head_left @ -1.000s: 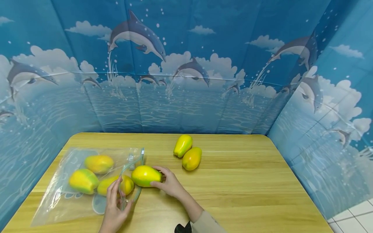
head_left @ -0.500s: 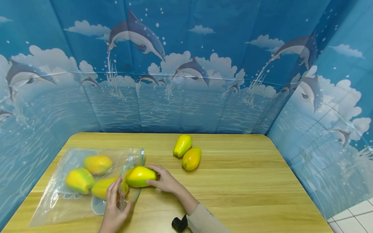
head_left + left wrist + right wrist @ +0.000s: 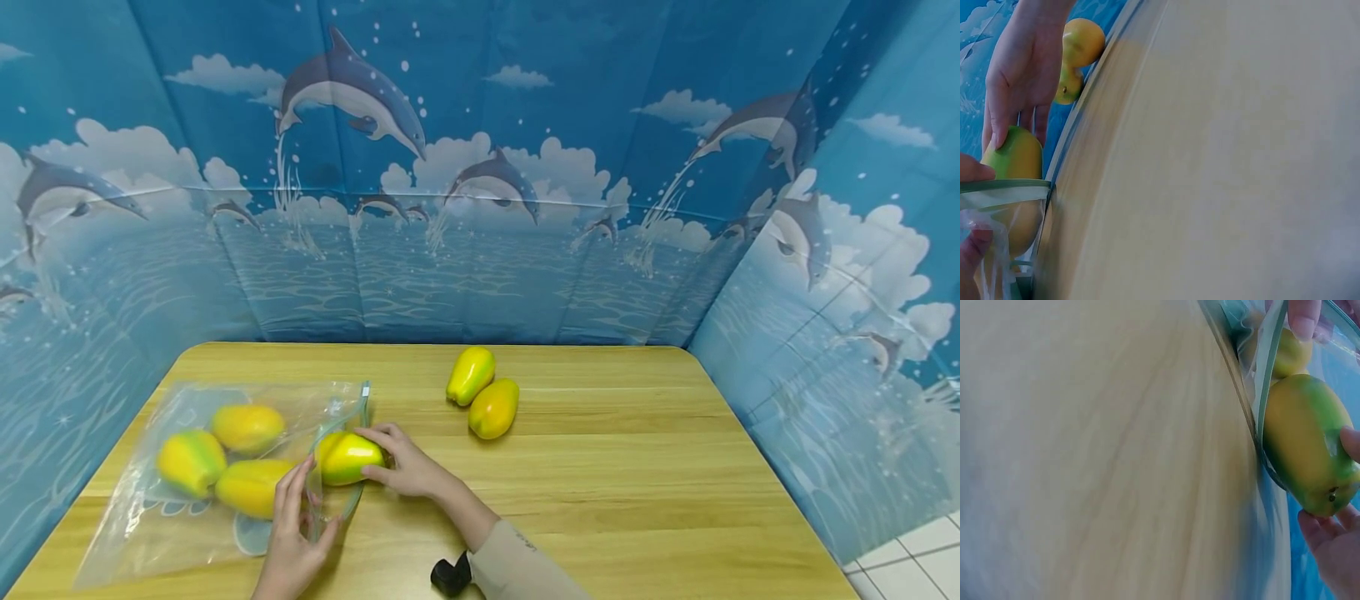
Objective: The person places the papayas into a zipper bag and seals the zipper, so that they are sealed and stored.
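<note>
A clear zip bag (image 3: 202, 546) lies flat on the left of the table, with several yellow-green papayas inside. My left hand (image 3: 292, 529) pinches the front side of its mouth, holding the green zip edge (image 3: 1007, 186) up. My right hand (image 3: 411, 467) grips a papaya (image 3: 348, 458) by its stem end, thumb on the near side and fingers on the far side. That papaya is mostly within the bag's mouth, its front end hidden partly by plastic. In the right wrist view another papaya (image 3: 1291, 356) sits just beyond the held one.
Two more papayas, one (image 3: 471, 375) behind the other (image 3: 495, 408), lie touching at the table's back middle. A black object (image 3: 450, 575) is at my right cuff. A blue dolphin-print curtain (image 3: 480, 275) stands behind the wooden table (image 3: 637, 483).
My right hand has moved left, pushing the held papaya deeper into the bag. The papayas inside have shifted left. My left hand stays at the bag's mouth.
</note>
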{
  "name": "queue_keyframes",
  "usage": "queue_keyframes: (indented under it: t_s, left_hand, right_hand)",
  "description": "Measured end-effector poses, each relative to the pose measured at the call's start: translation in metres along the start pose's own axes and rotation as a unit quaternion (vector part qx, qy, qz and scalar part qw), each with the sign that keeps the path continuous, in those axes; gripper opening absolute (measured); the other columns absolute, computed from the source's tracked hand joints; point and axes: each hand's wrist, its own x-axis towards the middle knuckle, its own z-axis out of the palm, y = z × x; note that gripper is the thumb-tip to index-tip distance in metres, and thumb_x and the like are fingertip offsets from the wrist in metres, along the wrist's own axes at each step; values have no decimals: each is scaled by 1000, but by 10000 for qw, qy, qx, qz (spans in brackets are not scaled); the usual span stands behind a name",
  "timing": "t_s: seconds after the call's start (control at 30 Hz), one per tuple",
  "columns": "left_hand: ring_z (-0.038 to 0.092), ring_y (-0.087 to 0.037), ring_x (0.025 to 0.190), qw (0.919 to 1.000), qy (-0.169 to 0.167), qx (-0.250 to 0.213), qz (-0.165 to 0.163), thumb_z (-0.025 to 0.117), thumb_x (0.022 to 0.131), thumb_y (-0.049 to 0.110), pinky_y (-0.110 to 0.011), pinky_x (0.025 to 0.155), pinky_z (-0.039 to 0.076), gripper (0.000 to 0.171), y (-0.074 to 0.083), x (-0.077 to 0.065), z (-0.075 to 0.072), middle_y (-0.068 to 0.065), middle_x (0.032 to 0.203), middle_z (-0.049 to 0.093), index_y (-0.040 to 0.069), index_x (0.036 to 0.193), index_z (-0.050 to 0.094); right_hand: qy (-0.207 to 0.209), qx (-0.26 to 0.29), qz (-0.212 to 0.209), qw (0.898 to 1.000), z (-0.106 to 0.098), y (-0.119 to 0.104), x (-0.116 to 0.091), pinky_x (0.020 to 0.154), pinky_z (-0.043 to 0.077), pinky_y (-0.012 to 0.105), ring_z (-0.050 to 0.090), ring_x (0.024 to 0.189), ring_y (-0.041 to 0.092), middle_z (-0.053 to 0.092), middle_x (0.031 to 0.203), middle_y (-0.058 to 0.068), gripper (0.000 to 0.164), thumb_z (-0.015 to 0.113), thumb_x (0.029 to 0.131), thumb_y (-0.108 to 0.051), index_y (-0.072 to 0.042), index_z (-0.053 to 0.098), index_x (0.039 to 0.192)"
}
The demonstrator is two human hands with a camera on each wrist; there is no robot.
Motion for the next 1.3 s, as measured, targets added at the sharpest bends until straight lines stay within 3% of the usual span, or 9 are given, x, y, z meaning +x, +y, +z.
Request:
queue_keyframes:
  t_s: [0.17, 0.5, 0.73, 0.9, 1.17, 1.3]
  left_hand:
    - [33, -8, 75, 10000, 14, 52, 3, 68, 41, -29, -12, 44, 28, 91, 0, 0, 0, -32, 112, 32, -24, 123, 29]
    - [33, -7, 76, 10000, 23, 41, -68, 68, 41, -30, -12, 45, 28, 93, -1, -1, 1, -31, 114, 32, -22, 125, 30]
    - [34, -6, 76, 10000, 3, 31, -49, 68, 40, -31, -10, 45, 29, 94, -1, 0, 1, -32, 115, 31, -22, 125, 29]
    - [34, -5, 76, 10000, 13, 45, -43, 67, 39, -31, -9, 46, 29, 93, -2, -1, 1, -31, 115, 31, -22, 124, 29]
    - [34, -5, 78, 9999, -7, 117, -127, 71, 40, -28, -10, 45, 29, 101, -30, -17, 8, -28, 121, 30, -17, 131, 28]
    - [34, -6, 77, 9999, -10, 95, -144, 71, 40, -28, -10, 45, 29, 101, -28, -16, 8, -28, 120, 30, -18, 130, 28]
  right_hand:
    - [51, -51, 24, 10000, 4, -3, 2, 98, 37, 30, 42, 118, 16, 41, 132, 8, 52, 53, 92, -25, -12, 36, 139]
    - [454, 875, 230, 9949, 18, -4, 8, 94, 42, 24, 45, 120, 19, 44, 132, 12, 48, 55, 91, -19, -3, 38, 133]
    - [933, 483, -69, 9944, 25, -3, 12, 87, 46, 20, 49, 110, 20, 44, 123, 14, 47, 58, 89, -23, -2, 46, 130]
    - [918, 485, 43, 9946, 28, -1, 15, 86, 45, 18, 50, 107, 18, 44, 122, 13, 47, 59, 89, -18, -4, 46, 132]
    - [1131, 594, 151, 9917, 32, -3, 21, 85, 46, 18, 51, 107, 15, 52, 123, 9, 43, 62, 86, -14, -3, 48, 126]
    - [1287, 633, 172, 9895, 34, -5, 24, 84, 47, 19, 53, 104, 15, 55, 119, 9, 39, 63, 85, -11, -2, 51, 122]
